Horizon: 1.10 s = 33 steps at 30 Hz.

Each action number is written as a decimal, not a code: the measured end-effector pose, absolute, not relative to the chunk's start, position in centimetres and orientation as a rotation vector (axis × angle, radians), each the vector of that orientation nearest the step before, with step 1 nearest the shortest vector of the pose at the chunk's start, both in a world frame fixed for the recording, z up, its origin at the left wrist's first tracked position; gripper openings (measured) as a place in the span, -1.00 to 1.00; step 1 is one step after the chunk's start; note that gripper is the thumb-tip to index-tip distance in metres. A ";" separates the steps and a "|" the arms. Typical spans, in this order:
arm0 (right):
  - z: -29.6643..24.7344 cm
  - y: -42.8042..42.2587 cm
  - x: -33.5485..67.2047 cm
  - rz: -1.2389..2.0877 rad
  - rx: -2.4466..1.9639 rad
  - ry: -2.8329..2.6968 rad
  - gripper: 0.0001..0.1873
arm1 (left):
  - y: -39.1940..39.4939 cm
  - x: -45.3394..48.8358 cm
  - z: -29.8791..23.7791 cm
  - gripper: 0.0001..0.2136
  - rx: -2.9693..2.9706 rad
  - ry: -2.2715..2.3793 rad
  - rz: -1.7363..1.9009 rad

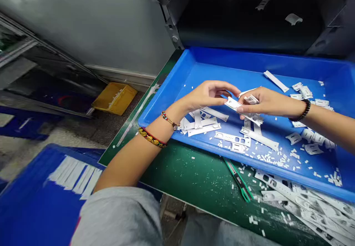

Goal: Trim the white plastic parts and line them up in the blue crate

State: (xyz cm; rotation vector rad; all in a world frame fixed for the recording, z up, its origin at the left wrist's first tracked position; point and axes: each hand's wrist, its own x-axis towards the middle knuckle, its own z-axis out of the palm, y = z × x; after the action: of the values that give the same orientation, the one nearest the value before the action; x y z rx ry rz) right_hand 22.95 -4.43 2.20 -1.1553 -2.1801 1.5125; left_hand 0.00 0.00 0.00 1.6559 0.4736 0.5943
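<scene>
Over the blue tray (pixel 155 107), my right hand (pixel 266 100) grips a long white plastic strip (pixel 234 104) between thumb and fingers. A smaller white plastic piece (pixel 252 99) is tucked in the same hand. My left hand (pixel 209 92) is curled at the strip's left end, its thumb against that end and its index finger reaching toward the right hand's fingers. Below the left hand lies a pile of white strips (pixel 203 128). Another white strip (pixel 260 138) rests under the right hand. Small slotted white pieces (pixel 313 148) lie at the tray's right side.
A green-handled cutter (pixel 240 183) lies on the green table (pixel 188 175), partly beneath the tray's edge. Long white scrap strips (pixel 313 205) heap at the right. A dark conveyor belt (pixel 235 20) stands behind. At left are a yellow bin (pixel 123 100) and a blue tray (pixel 36 194) with strips.
</scene>
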 end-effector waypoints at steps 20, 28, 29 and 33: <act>1.3 -4.7 23.1 1.428 -1.448 -2.059 -0.67 | 0.4 -5.0 0.1 -0.64 2.019 1.745 -0.276; 0.9 -5.0 22.8 1.383 -1.418 -2.139 -0.49 | 1.3 -5.7 -1.4 -0.77 1.813 1.430 0.435; 1.0 -5.0 22.8 1.386 -1.437 -2.152 -0.48 | 1.5 -6.2 -1.4 -0.78 1.842 1.486 0.504; 0.8 -4.9 23.1 1.392 -1.463 -2.183 -0.43 | 2.0 -7.8 -1.9 -0.85 2.039 1.640 0.399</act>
State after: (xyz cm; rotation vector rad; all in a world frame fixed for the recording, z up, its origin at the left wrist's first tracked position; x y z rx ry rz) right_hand 23.14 -4.87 0.81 -1.4627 -2.1831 1.3916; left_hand -7.82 1.97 -1.93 2.0389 1.6396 0.3993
